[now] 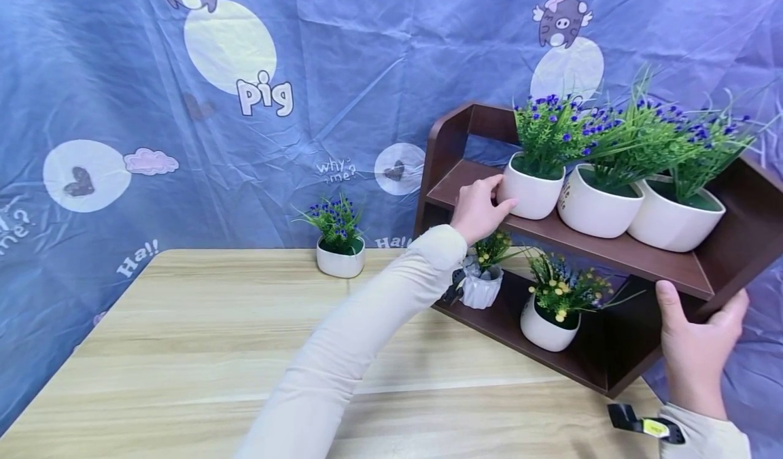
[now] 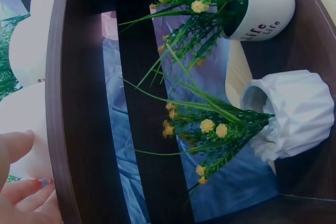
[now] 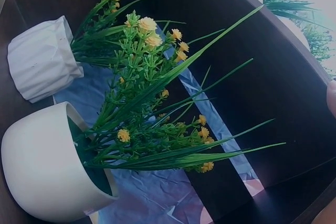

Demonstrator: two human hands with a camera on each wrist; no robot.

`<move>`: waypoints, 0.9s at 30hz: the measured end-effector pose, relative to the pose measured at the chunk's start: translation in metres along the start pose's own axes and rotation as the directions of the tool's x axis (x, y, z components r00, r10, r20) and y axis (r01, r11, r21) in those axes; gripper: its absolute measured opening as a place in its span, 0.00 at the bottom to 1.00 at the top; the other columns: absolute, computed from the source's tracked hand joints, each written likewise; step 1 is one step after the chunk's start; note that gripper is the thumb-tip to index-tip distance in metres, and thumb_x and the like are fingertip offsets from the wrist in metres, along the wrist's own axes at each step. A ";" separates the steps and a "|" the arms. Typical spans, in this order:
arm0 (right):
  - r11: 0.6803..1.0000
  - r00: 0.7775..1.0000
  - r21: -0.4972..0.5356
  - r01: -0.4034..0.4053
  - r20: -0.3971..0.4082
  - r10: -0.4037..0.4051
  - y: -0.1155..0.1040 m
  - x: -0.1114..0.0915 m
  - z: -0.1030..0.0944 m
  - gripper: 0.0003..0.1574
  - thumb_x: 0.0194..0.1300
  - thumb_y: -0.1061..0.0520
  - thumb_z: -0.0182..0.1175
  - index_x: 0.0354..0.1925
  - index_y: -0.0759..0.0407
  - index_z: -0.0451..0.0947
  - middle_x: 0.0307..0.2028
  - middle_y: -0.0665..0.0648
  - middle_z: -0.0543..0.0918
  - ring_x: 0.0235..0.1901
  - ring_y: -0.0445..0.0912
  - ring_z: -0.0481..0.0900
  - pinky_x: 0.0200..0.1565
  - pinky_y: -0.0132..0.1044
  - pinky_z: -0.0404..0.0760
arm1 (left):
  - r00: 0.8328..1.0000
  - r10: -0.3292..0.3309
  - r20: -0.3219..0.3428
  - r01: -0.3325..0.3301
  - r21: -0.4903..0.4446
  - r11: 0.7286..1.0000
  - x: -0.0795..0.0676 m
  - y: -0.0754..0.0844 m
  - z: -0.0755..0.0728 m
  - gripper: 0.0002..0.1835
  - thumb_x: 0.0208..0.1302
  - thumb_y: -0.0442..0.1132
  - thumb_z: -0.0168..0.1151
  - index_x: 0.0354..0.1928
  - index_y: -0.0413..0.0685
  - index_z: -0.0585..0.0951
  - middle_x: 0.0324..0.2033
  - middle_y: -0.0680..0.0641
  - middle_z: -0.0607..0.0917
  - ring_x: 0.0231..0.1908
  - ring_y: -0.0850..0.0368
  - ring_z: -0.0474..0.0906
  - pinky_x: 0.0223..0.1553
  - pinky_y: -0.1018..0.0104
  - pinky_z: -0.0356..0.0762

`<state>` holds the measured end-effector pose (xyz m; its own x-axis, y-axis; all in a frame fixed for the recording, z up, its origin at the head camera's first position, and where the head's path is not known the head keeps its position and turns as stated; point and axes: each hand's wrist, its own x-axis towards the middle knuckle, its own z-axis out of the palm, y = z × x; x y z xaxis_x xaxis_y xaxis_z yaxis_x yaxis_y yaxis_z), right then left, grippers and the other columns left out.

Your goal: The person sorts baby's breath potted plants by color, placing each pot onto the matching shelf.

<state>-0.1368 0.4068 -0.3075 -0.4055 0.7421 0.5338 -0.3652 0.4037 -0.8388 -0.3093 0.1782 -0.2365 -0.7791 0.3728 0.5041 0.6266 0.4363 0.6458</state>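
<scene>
A dark brown two-tier shelf [image 1: 612,255] stands at the right of the table. On its upper board, three white pots with purple-flowered artificial plants stand side by side. My left hand [image 1: 480,209] holds the leftmost potted plant [image 1: 532,187] by its left side, thumb at the front. At the shelf's lower right, my right hand [image 1: 700,350] grips the side panel, its thumb on the upper board's edge; its other fingers are partly hidden. Below sit a ribbed white pot [image 2: 296,114] and a smooth white pot [image 3: 47,166], both with yellow flowers.
Another purple-flowered potted plant [image 1: 340,258] stands alone at the back of the wood-grain table [image 1: 202,350]. A blue printed cloth [image 1: 342,58] hangs behind everything. The right wrist wears a strapped black device [image 1: 648,426].
</scene>
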 end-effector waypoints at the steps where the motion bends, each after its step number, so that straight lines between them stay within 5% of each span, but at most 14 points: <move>1: 1.000 1.000 -0.002 0.003 0.001 -0.003 0.000 0.000 0.000 0.40 0.48 0.67 0.63 0.59 0.52 0.61 0.54 0.52 0.70 0.55 0.42 0.63 0.54 0.18 0.57 | 1.000 0.002 0.005 -0.002 0.007 1.000 0.000 0.000 0.001 0.24 0.57 0.48 0.59 0.57 0.55 0.72 0.45 0.55 0.80 0.45 0.64 0.75 0.42 0.77 0.70; 10: 0.996 1.000 0.092 -0.010 -0.006 0.011 0.002 0.001 0.000 0.40 0.46 0.69 0.63 0.58 0.53 0.62 0.54 0.53 0.70 0.56 0.43 0.62 0.54 0.18 0.57 | 0.997 0.013 0.081 -0.017 0.040 0.999 0.001 0.001 0.001 0.29 0.58 0.51 0.57 0.61 0.54 0.66 0.53 0.55 0.75 0.51 0.64 0.72 0.49 0.76 0.68; 19: 0.999 1.000 0.047 0.007 -0.005 -0.007 0.003 0.001 0.000 0.41 0.47 0.68 0.63 0.59 0.52 0.61 0.54 0.53 0.70 0.55 0.43 0.63 0.54 0.18 0.57 | 0.973 -0.014 0.231 0.004 0.043 0.999 0.001 0.003 -0.001 0.38 0.58 0.53 0.56 0.67 0.52 0.53 0.60 0.55 0.67 0.56 0.63 0.67 0.52 0.76 0.66; 27: 0.995 1.000 0.100 0.003 -0.001 -0.003 0.001 0.001 0.001 0.41 0.46 0.69 0.63 0.58 0.53 0.62 0.54 0.54 0.70 0.55 0.43 0.63 0.54 0.19 0.57 | 0.969 -0.022 0.248 0.012 0.042 0.999 0.001 0.002 -0.001 0.39 0.59 0.53 0.55 0.68 0.50 0.50 0.63 0.54 0.63 0.58 0.64 0.64 0.53 0.77 0.64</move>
<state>-0.1384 0.4069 -0.3075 -0.4031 0.7415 0.5363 -0.4483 0.3509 -0.8221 -0.3087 0.1789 -0.2346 -0.7634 0.5544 0.3316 0.6173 0.4749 0.6272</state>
